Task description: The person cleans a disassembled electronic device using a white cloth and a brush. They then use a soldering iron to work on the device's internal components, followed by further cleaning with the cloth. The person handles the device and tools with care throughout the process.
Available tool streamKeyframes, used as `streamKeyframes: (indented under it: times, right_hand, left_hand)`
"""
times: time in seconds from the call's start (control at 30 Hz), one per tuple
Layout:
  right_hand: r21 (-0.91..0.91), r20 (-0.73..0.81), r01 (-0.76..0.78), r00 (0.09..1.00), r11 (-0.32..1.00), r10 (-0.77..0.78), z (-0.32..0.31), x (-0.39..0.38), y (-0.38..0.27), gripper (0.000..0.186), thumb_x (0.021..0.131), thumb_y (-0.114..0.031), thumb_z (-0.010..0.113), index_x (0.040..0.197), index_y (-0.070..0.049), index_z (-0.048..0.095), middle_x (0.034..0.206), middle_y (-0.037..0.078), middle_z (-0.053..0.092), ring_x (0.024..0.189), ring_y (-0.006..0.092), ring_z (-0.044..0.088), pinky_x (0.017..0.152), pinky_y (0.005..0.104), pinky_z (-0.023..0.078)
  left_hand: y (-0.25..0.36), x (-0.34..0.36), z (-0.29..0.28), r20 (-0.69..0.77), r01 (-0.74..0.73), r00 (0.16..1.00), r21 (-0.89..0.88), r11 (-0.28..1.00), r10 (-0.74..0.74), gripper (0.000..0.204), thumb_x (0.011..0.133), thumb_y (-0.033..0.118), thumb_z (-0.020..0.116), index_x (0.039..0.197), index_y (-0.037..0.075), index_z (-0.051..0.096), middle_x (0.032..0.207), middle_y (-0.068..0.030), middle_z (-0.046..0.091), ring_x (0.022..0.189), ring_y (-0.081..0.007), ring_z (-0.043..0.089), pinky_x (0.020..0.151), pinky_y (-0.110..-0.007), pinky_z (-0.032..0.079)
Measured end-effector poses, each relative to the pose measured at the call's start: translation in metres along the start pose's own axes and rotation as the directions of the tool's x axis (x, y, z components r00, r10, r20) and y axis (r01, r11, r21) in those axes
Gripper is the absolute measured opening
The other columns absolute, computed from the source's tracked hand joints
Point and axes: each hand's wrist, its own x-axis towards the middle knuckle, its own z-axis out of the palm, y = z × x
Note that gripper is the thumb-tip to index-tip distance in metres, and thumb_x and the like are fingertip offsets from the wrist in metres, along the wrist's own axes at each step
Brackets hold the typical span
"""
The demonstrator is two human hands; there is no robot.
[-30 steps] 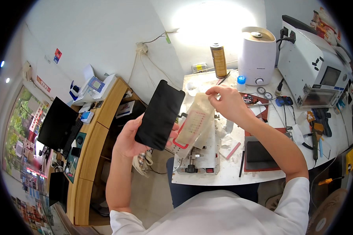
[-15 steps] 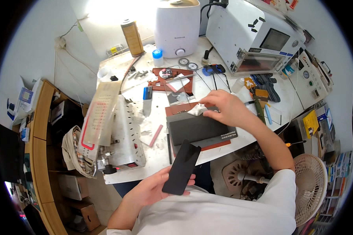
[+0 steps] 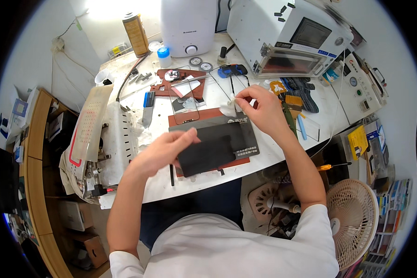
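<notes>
Over the dark grey work mat [image 3: 252, 141], my left hand [image 3: 160, 153] holds the left edge of a black phone-shaped slab [image 3: 208, 155], thumb above and fingertips below. Against the dark mat the slab's outline is hard to make out, and I cannot tell whether it touches the mat. Between thumb and fingers of my right hand [image 3: 259, 109] is pinched a crumpled white wipe [image 3: 228, 107], just past the mat's far edge. A red-brown pad [image 3: 173, 120] shows from under the mat.
A perforated metal machine [image 3: 118, 134] stands on the left. Behind the mat lie a clear glass panel [image 3: 185, 109], a brown tray [image 3: 160, 88] and a blue-capped bottle [image 3: 164, 58]. A white cabinet machine [image 3: 268, 37] fills the back right. A fan [image 3: 352, 227] is at lower right.
My left hand has carried the black slab forward, from near my body to over the mat. The wipe in my right hand has shifted towards the mat's far edge. My view has shifted too.
</notes>
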Motion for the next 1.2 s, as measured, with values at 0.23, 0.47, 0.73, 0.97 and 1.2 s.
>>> streamKeyframes:
  times: [0.23,0.47,0.73,0.97,1.2]
  right_hand:
    - [0.086,-0.066,-0.044,0.997,0.995,0.05,-0.006,-0.028,0.016,0.014,0.095,-0.017,0.073,0.098,-0.004,0.075,0.092,0.007,0.072,0.075,0.0193,0.066,0.064,0.0316,0.051]
    - [0.154,-0.13,-0.035,0.99,0.988,0.056,-0.008,-0.037,0.026,0.013,0.095,-0.014,0.075,0.1,-0.003,0.075,0.093,0.005,0.072,0.074,0.0153,0.065,0.064,0.0291,0.05]
    - [0.184,-0.165,-0.06,0.982,0.981,0.091,-0.013,-0.041,0.033,0.011,0.094,-0.013,0.076,0.101,-0.003,0.076,0.093,0.003,0.074,0.076,0.0118,0.066,0.064,0.027,0.049]
    - [0.225,-0.173,-0.074,0.978,0.972,0.115,-0.014,-0.038,0.035,0.011,0.095,-0.011,0.076,0.101,-0.003,0.076,0.092,0.002,0.073,0.079,0.0096,0.066,0.065,0.0253,0.048]
    - [0.218,-0.211,-0.066,0.971,0.974,0.113,-0.019,-0.039,0.038,0.01,0.095,-0.011,0.076,0.102,-0.003,0.075,0.092,0.001,0.073,0.08,0.0093,0.066,0.067,0.0248,0.049]
  left_hand:
    - [0.011,-0.004,-0.003,-0.206,-0.182,0.945,0.319,0.93,0.255,0.058,0.102,0.047,0.07,0.138,0.001,0.065,0.123,-0.0098,0.07,0.11,-0.0163,0.066,0.085,-0.033,0.055]
    - [-0.001,-0.018,0.015,-0.027,-0.349,0.755,0.829,0.437,0.655,0.088,0.078,0.03,0.092,0.152,0.006,0.051,0.147,-0.0162,0.057,0.14,-0.0351,0.051,0.117,-0.047,0.042]
    - [-0.003,-0.001,0.033,0.013,-0.347,0.832,0.792,0.502,0.555,0.102,0.074,0.024,0.093,0.161,0.015,0.041,0.148,-0.0158,0.055,0.141,-0.0381,0.048,0.121,-0.05,0.038]
    - [-0.007,0.001,0.025,-0.005,-0.367,0.757,0.824,0.432,0.653,0.107,0.072,0.026,0.095,0.162,0.017,0.038,0.14,-0.0145,0.06,0.135,-0.0375,0.054,0.121,-0.049,0.038]
    - [-0.014,0.003,0.021,-0.059,-0.297,0.775,0.845,0.444,0.63,0.105,0.072,0.036,0.095,0.16,0.015,0.041,0.135,-0.0135,0.065,0.131,-0.0362,0.058,0.123,-0.051,0.036]
